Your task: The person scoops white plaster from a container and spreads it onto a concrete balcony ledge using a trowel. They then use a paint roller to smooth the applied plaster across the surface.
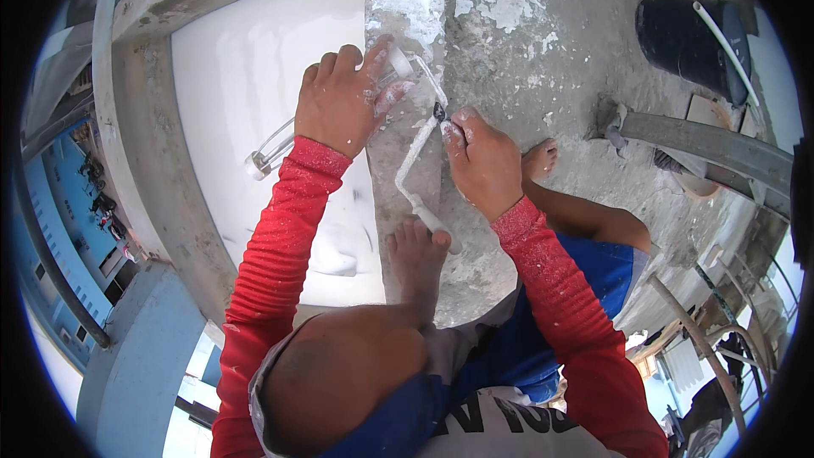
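Note:
A paint roller frame with a bare wire cage and a white-crusted bent rod lies across my hands. My left hand is closed round the cage near its white end cap, fingers dusted white. At the bend of the rod, my right hand pinches a small black object against it. Most of that object is hidden by my fingers, so its kind does not show. The roller's white handle hangs down beside my bare foot.
A white surface framed by a concrete edge spans the left. White-spattered concrete floor lies under me. Far right are a dark container with a white pipe, and a metal beam. Rods and poles stand lower right.

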Demonstrator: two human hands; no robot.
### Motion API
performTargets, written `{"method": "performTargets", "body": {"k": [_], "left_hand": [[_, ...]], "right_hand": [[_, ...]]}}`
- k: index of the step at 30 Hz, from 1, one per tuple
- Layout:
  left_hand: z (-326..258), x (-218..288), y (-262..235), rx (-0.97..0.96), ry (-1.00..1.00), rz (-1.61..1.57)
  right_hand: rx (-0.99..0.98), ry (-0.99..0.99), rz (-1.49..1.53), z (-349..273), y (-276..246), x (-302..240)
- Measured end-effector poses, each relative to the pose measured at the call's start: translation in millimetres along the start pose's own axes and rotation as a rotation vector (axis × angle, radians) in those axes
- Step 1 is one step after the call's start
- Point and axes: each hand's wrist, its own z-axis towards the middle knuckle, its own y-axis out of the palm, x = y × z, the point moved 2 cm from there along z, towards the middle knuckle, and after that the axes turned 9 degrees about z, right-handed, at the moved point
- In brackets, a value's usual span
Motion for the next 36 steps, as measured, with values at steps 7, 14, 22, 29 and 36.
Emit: {"method": "performTargets", "body": {"k": [7,14,22,29,36], "left_hand": [[3.3,-11.9,35.1,-0.337,-0.055,0.006],[4.4,-8.1,35.5,-0.341,0.009,0.051],[-0.5,-10.9,44.9,-0.309,0.033,0.097],[2.8,-10.0,43.2,-0.32,0.022,0.114],[4.2,-7.3,38.3,-0.392,-0.029,0.118]], "right_hand": [[0.002,-0.1,-0.212,12.6,6.8,7.8],[0.062,-0.028,0.083,3.6,24.0,25.0],[0.149,0.18,0.323,-11.6,39.6,17.2],[0.161,0.214,0.278,-25.8,44.2,5.5],[0.058,0.138,0.235,-28.6,21.8,9.7]]}}
